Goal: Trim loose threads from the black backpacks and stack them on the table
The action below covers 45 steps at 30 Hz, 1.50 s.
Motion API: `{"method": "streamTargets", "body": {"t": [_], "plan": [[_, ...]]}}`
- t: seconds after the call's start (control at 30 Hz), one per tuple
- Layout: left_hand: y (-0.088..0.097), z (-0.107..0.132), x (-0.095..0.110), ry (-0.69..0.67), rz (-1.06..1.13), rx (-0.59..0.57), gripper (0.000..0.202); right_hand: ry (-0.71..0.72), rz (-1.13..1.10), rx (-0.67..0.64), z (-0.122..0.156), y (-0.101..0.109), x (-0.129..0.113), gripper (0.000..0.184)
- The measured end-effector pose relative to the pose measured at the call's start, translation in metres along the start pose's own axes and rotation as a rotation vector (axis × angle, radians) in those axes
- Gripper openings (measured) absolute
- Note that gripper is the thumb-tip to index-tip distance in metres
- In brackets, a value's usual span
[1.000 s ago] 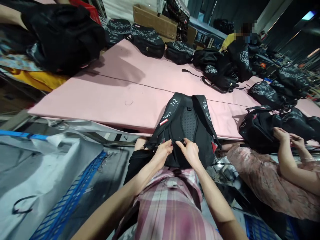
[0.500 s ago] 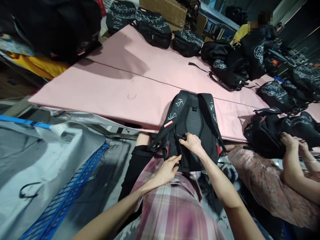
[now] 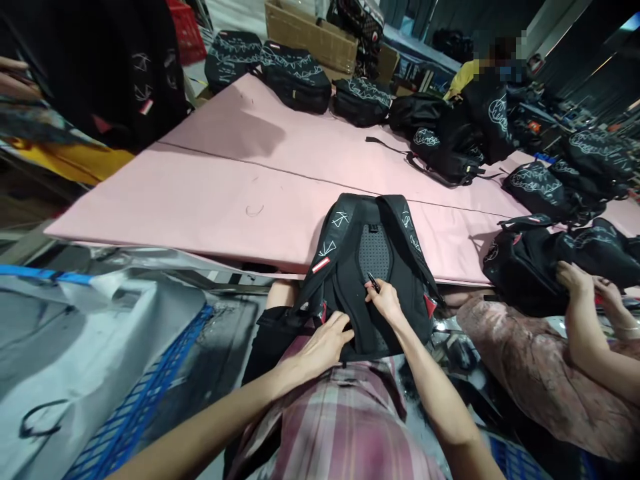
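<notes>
A black backpack (image 3: 345, 280) leans against the table edge over my lap, its back panel and straps facing up. White line drawings and a red-and-white tag mark the straps. My left hand (image 3: 326, 341) is on its lower left side, fingers bent and closed against the fabric; the fingertips are partly hidden. Above the lower middle of the back panel, my right hand (image 3: 385, 300) is closed around a small black pointed tool (image 3: 373, 281), perhaps thread snips. The tool's tip points up and left over the mesh pad.
The pink-topped table (image 3: 215, 207) spans ahead. Several black bags (image 3: 295, 77) line its far side. On the right, a co-worker's hands (image 3: 577, 283) handle another black bag (image 3: 520, 267). A large black backpack (image 3: 145, 80) looms at far left, above a blue-edged grey container (image 3: 100, 347).
My right hand has lifted slightly off the back panel, showing the tool more plainly. My left hand has shifted a little left and down. The large backpack at far left has turned, showing its straps.
</notes>
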State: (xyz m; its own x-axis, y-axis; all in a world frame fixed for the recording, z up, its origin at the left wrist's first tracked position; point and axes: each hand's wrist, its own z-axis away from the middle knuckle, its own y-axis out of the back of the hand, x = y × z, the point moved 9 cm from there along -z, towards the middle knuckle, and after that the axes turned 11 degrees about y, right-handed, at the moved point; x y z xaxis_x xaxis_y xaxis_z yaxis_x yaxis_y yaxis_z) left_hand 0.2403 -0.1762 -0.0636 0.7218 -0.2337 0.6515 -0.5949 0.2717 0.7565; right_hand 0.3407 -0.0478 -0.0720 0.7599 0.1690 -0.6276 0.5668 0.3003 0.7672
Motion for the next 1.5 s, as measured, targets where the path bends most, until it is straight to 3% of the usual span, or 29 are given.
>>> {"method": "streamTargets", "body": {"t": [0.13,0.23,0.33,0.4,0.53,0.67,0.73,0.8,0.87,0.97,1.07,1.13,1.23,1.3,1.37,1.43,1.5], "plan": [[0.006,-0.01,-0.008,0.004,-0.178,0.112,0.055,0.019,-0.048,-0.026,-0.001,-0.004,-0.005,0.019],[0.015,-0.028,-0.025,0.104,-0.293,0.147,0.047,0.048,-0.064,-0.051,-0.001,-0.008,-0.009,0.026],[0.027,-0.038,-0.027,0.085,-0.368,0.172,0.037,0.052,-0.104,-0.054,0.0,-0.01,-0.008,0.027],[0.029,-0.037,-0.02,0.007,-0.39,0.155,0.027,0.037,-0.136,-0.054,-0.001,-0.011,-0.004,0.024],[0.013,-0.03,-0.009,-0.14,-0.376,0.131,0.019,0.029,-0.194,-0.041,-0.003,-0.012,0.004,0.019],[-0.002,-0.028,-0.015,-0.147,-0.308,0.05,0.019,0.064,-0.356,-0.041,0.001,-0.014,0.006,0.02],[0.004,-0.025,-0.015,-0.153,-0.258,-0.042,0.019,0.109,-0.511,-0.009,0.005,-0.008,0.004,0.025],[0.02,-0.024,-0.01,-0.166,-0.174,-0.152,0.022,0.14,-0.63,0.09,0.008,0.007,0.005,0.03],[0.045,-0.032,-0.008,-0.09,-0.037,-0.196,0.026,0.148,-0.66,0.21,0.007,0.024,0.009,0.034],[0.076,-0.064,-0.018,0.102,0.129,-0.068,0.026,0.151,-0.59,0.327,-0.009,0.042,0.008,0.037],[0.088,-0.106,-0.026,0.1,0.065,0.113,0.03,0.227,-0.481,0.284,-0.044,0.046,-0.008,0.035],[0.108,-0.132,-0.046,0.153,0.02,0.248,0.039,0.324,-0.383,0.245,-0.073,0.052,-0.021,0.032],[0.174,-0.153,-0.109,0.462,0.112,0.48,0.041,0.412,-0.263,0.299,-0.112,0.081,-0.024,0.031],[0.22,-0.163,-0.135,0.522,0.134,0.521,0.038,0.451,-0.212,0.355,-0.135,0.107,-0.017,0.031],[0.251,-0.178,-0.147,0.503,0.157,0.502,0.036,0.476,-0.138,0.396,-0.156,0.132,-0.01,0.032],[0.262,-0.199,-0.144,0.459,0.174,0.468,0.032,0.444,-0.008,0.353,-0.177,0.145,-0.003,0.031],[0.255,-0.227,-0.13,0.397,0.171,0.399,0.028,0.378,0.178,0.209,-0.195,0.144,0.001,0.03]]}}
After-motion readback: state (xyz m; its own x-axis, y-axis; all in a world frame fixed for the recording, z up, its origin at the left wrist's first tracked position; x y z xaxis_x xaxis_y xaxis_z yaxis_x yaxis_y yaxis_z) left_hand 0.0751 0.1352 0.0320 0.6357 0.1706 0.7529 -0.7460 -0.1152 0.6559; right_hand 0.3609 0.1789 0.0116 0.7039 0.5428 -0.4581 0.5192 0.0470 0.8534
